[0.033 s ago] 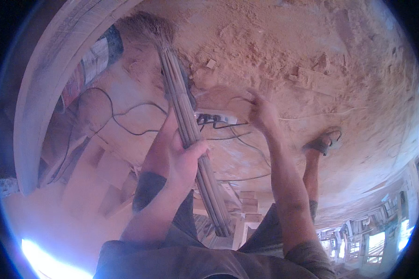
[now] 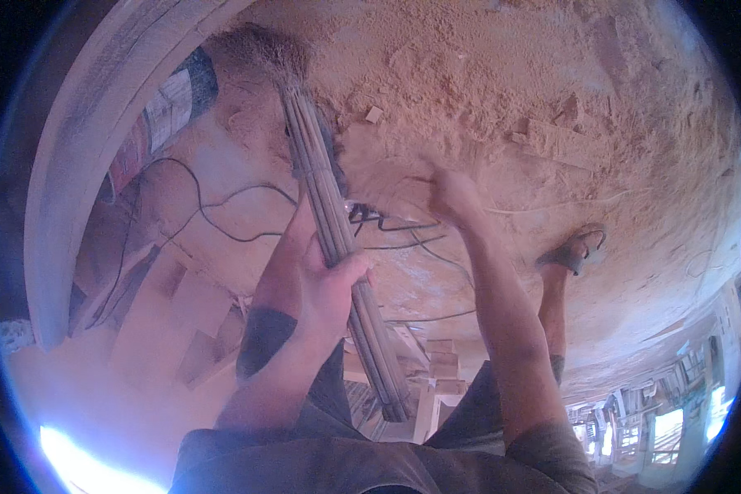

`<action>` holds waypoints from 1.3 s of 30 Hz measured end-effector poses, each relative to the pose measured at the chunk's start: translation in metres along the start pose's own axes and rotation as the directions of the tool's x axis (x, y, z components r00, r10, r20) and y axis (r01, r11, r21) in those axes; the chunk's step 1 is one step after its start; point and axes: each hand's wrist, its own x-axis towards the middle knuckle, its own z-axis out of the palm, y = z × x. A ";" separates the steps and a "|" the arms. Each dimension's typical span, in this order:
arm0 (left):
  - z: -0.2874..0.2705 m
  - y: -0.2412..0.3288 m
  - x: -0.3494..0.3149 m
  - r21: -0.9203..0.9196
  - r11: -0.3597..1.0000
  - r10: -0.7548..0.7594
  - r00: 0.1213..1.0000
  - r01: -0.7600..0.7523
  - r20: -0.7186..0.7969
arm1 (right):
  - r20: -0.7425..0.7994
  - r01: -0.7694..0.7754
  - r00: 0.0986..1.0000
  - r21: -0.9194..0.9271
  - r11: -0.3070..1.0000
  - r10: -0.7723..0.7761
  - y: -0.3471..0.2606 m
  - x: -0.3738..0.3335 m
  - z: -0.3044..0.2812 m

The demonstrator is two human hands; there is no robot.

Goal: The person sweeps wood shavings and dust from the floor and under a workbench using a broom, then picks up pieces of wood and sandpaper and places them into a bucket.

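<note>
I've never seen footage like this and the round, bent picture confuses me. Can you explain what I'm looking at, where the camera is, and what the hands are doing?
There is no machine here: a person wears a wide fisheye camera on the head, looking down, so straight edges curve near the rim. The two forearms entering from below are the person's own. The left hand grips a broom, a long bundle of thin sticks whose bristle end reaches a heap of sawdust on the floor. The right hand is blurred, low near the floor, holding nothing that I can make out. Black cables trail over the dusty floor, and one sandalled foot stands to the right.
</note>
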 end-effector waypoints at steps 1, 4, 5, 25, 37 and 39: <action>-0.001 0.001 -0.002 0.026 0.999 -0.021 1.000 0.022 -0.019 | -0.027 0.009 1.000 0.069 0.998 -0.007 -0.006 0.018 0.013; 0.000 0.004 -0.003 0.015 1.000 0.010 1.000 -0.011 0.015 | -0.166 0.012 0.986 0.155 0.988 0.014 -0.006 0.065 0.060; -0.001 0.003 -0.004 -0.020 1.000 0.020 1.000 -0.020 0.019 | -0.223 0.003 0.975 0.095 0.995 0.018 -0.012 0.068 0.071; -0.058 -0.057 -0.040 0.000 0.999 0.035 0.996 -0.035 0.082 | -0.451 0.358 0.787 0.890 0.283 0.422 -0.064 -0.193 -0.071; -0.097 -0.098 -0.104 0.103 0.812 0.576 0.817 -0.575 0.021 | -0.188 0.152 0.959 0.973 -0.176 -0.211 -0.477 -0.081 0.048; -0.092 -0.114 -0.097 0.100 0.694 0.717 0.697 -0.713 0.001 | -0.080 0.024 0.970 0.971 -0.239 -0.228 -0.483 -0.061 0.049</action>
